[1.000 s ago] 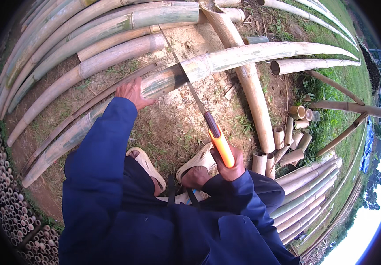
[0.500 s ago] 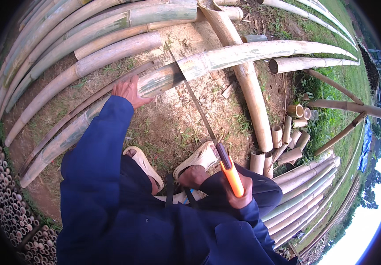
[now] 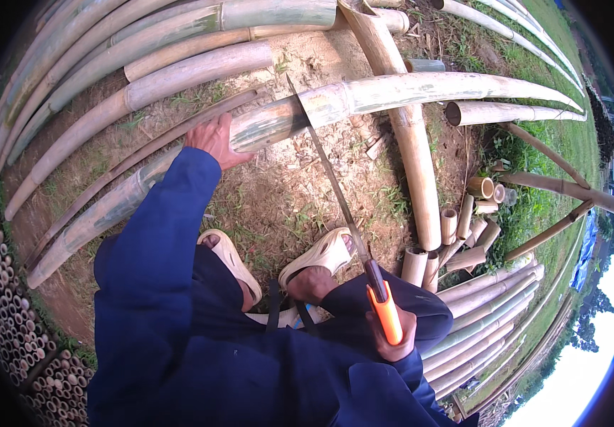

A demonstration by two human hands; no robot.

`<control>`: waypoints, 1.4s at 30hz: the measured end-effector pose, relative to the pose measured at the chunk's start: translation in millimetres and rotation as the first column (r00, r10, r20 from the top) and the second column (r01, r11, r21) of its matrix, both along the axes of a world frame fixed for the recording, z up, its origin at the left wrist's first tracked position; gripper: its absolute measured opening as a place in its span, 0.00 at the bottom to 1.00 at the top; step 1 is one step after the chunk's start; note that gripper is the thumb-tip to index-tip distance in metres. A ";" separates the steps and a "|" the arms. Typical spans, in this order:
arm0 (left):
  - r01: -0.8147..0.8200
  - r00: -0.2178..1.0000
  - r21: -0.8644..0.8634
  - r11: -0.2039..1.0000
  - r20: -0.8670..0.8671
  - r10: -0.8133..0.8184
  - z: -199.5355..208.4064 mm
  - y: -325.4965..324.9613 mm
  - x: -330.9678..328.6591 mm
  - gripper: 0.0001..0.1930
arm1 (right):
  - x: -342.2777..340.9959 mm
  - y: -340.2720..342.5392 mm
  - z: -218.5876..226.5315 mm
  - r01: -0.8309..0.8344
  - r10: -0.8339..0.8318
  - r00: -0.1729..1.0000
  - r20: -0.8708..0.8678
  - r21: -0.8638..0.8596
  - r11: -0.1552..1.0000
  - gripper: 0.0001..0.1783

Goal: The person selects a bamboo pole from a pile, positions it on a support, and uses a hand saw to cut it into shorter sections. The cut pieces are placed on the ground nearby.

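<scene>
A long pale bamboo pole (image 3: 385,91) with green-grey patches runs from the lower left to the upper right. My left hand (image 3: 214,141) is closed over it, the thumb stretched along the near side. To the right of that hand, the thin blade of a handsaw (image 3: 333,174) crosses the pole, its tip showing just beyond the far side. My right hand (image 3: 397,337) grips the saw's orange handle (image 3: 386,313) near my right knee. How deep the blade sits in the bamboo, I cannot tell.
A thick bamboo piece (image 3: 414,153) lies under the pole, crosswise. Short cut bamboo sections (image 3: 448,226) cluster at right, above a stack of poles (image 3: 488,320). More long poles (image 3: 200,65) lie at far left. My sandalled feet (image 3: 319,256) rest on the ground below the pole.
The saw handle and my right hand have come a little closer to my body. My left hand keeps its hold on the pole. The whole view has shifted slightly.
</scene>
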State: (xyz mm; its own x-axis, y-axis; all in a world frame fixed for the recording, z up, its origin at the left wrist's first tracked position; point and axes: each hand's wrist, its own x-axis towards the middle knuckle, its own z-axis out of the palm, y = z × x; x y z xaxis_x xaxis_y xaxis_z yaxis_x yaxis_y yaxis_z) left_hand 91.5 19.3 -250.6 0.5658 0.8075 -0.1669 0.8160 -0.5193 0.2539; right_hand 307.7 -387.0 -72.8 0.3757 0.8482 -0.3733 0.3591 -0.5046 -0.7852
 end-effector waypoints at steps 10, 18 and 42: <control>-0.002 1.000 -0.005 1.000 -0.022 0.002 -4.3 3.5 -0.4 0.45 | 6.8 34.0 -35.5 -0.003 0.003 1.000 -0.005 0.125 0.992 0.09; -0.014 0.997 -0.088 0.996 -0.078 0.007 12.0 2.7 10.8 0.46 | 1.5 110.3 -60.2 0.082 -0.076 0.995 -0.071 0.087 0.993 0.10; -0.015 0.999 -0.091 0.996 -0.037 0.012 7.3 1.4 11.3 0.45 | 5.0 84.0 -49.2 0.078 -0.074 0.996 -0.051 0.097 0.992 0.05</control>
